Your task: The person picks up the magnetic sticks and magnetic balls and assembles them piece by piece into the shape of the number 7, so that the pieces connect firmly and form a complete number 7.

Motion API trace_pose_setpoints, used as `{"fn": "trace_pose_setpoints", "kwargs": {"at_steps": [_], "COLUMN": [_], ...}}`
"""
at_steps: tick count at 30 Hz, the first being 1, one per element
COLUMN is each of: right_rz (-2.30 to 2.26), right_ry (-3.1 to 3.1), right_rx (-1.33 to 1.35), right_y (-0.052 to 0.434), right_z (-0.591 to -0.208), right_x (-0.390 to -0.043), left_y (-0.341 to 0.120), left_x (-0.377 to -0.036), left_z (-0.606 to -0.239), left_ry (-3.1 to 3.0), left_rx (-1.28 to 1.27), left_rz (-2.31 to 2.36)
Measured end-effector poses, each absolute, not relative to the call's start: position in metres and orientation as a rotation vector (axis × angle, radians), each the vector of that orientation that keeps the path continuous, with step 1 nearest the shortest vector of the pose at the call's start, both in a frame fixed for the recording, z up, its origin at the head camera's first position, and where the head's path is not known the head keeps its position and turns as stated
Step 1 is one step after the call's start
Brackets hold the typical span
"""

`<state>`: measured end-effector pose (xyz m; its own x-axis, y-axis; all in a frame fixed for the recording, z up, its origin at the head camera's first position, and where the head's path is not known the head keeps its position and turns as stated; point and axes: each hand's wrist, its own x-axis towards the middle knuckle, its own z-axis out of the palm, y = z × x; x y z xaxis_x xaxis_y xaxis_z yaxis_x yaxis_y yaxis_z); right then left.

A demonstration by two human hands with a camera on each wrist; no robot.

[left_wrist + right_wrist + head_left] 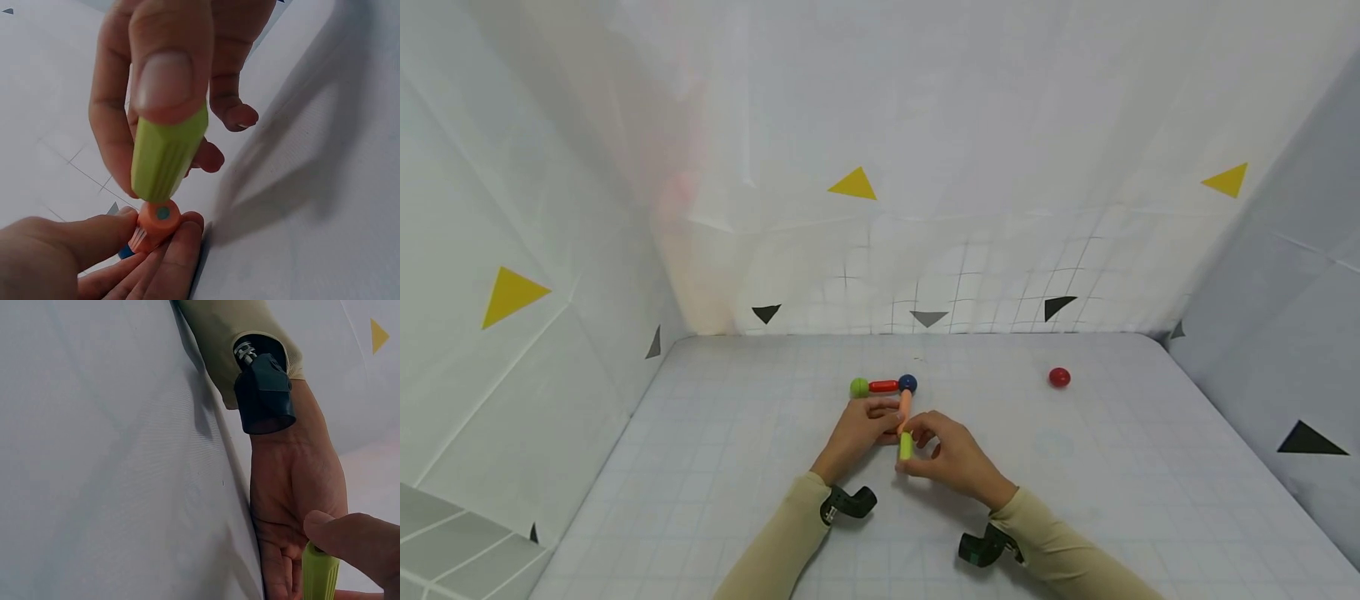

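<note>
My left hand (854, 430) grips an orange rod (906, 403) between thumb and fingers, low over the table. The far end of this rod meets a dark blue ball (907, 383), joined through a red rod (883, 386) to a green ball (859, 387). A short yellow-green rod (906, 447) is pinched lengthwise between the thumb and a finger of my right hand (953, 457). In the left wrist view, the yellow-green rod (165, 159) stands right at the orange rod's near end (156, 219), which shows a small bluish spot.
A red ball (1059, 377) lies by itself toward the back right of the white table (737, 517). Pale sheet walls with yellow and black triangles rise at the back and both sides. Each wrist carries a dark camera mount (981, 550).
</note>
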<state>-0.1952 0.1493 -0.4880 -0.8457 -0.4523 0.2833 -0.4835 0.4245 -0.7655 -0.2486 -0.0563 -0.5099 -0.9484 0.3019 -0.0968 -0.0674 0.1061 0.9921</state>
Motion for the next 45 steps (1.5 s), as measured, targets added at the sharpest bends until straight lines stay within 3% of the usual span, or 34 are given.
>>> {"fn": "trace_pose_setpoints", "kwargs": {"at_steps": [45], "right_rz": [1.404], "right_ry": [-2.644], "right_rx": [0.87], "right_y": [0.1477], "right_z": [-0.4892], "right_x": [-0.1929], "left_y": [-0.0578], "left_x": [-0.2507], "left_z": [-0.5136], "left_ry": [2.141], "left_rx": [0.233], "left_rz": [1.887]}}
